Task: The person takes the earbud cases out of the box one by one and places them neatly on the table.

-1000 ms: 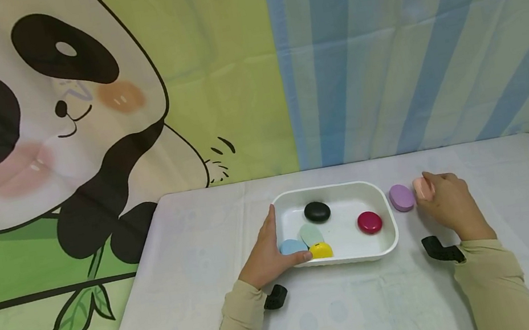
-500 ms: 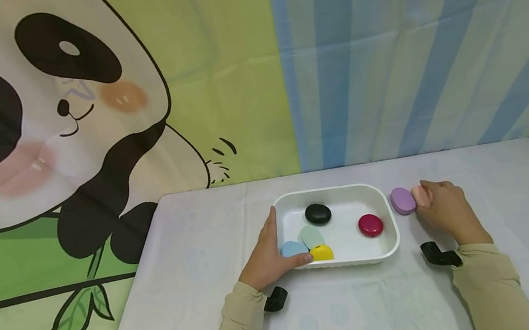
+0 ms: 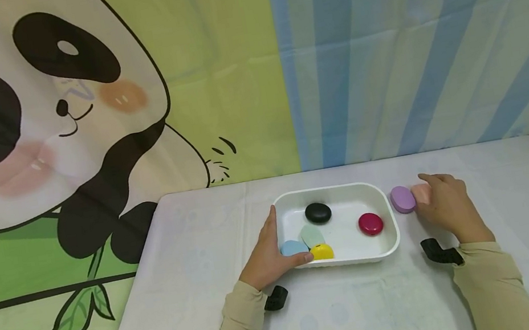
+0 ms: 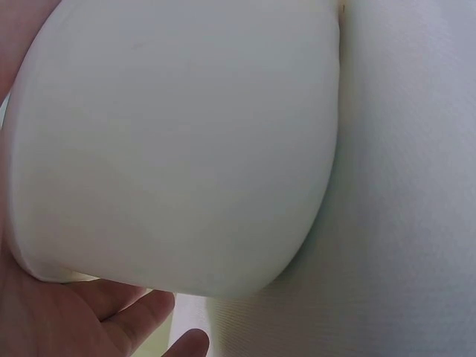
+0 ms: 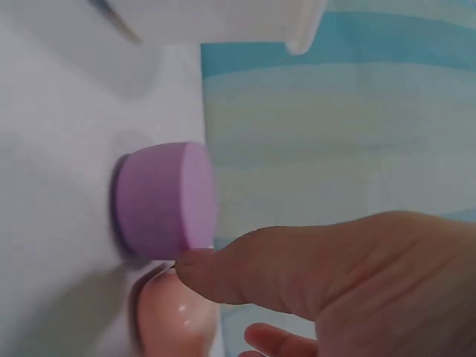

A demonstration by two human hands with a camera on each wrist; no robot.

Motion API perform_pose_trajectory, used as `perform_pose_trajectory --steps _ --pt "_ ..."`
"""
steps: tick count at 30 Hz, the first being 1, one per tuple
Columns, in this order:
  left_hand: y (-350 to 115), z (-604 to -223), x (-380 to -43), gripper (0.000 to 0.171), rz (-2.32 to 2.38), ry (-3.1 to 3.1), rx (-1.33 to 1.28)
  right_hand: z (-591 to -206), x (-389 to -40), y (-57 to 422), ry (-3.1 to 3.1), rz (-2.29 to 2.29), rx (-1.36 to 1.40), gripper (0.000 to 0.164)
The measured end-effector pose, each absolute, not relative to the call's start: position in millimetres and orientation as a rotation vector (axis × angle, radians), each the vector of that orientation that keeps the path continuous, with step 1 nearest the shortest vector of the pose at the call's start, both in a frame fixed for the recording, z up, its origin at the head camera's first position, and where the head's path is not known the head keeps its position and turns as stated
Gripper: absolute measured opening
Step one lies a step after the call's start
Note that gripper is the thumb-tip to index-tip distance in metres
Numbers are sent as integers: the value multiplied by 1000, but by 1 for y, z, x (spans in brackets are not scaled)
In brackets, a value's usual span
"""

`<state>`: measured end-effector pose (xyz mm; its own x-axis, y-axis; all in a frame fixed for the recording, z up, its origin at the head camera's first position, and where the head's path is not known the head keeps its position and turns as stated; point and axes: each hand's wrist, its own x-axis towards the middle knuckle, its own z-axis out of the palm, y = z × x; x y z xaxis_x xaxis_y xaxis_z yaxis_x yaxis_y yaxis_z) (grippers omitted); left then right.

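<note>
In the head view my left hand (image 3: pixel 270 256) holds the left end of a white plastic tray (image 3: pixel 357 259), thumb over the front rim and fingers along the end wall. The left wrist view shows the tray's smooth outer wall (image 4: pixel 178 149) close up. My right hand (image 3: pixel 450 207) is just right of a pale pink, glossy rounded piece (image 3: pixel 422 193), thumb tip at its upper edge and fingers loosened. That piece stands on the table right beside a purple round block (image 3: pixel 402 199). The right wrist view shows the purple block (image 5: pixel 160 201) upright with a flat top.
Inside the tray lie a black oval piece (image 3: pixel 318 213), a dark red round one (image 3: pixel 370 224), a pale green one (image 3: pixel 311 235), a light blue one (image 3: pixel 293 247) and a yellow one (image 3: pixel 322 251). A printed cloth (image 3: pixel 230 78) hangs behind the white-covered table (image 3: pixel 330 316).
My right hand brought the pink piece left, up against the purple block, and its fingers have since spread away from it. My left hand and the tray stay put.
</note>
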<state>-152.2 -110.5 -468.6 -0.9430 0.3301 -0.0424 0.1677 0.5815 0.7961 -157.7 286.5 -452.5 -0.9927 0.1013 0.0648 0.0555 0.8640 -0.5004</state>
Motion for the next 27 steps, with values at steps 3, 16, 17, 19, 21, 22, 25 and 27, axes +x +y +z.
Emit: perform_pose_trajectory --steps 3,16,17,19,21,22,25,27 --pt "-111 -469 -152 134 1292 2625 417 -446 -156 282 -2912 786 -91 61" --pt "-111 -468 -152 134 1308 2609 410 -422 -147 243 -2735 773 72 51" --pt "-111 -468 -152 134 1307 2609 414 -420 -146 240 -2722 779 80 50" --pt "-111 -468 -152 134 1308 2612 419 -418 -145 233 -2701 779 102 48" --pt "-111 -467 -152 134 1305 2619 420 -416 -144 225 -2686 777 136 48" --pt "-111 -468 -152 134 1307 2621 421 -414 -143 221 -2689 775 149 49" --pt "-111 -468 -153 135 1305 2623 419 -412 -140 206 -2710 751 202 52" --pt "-110 -469 -153 135 1307 2622 420 -412 -139 197 -2720 732 240 52"
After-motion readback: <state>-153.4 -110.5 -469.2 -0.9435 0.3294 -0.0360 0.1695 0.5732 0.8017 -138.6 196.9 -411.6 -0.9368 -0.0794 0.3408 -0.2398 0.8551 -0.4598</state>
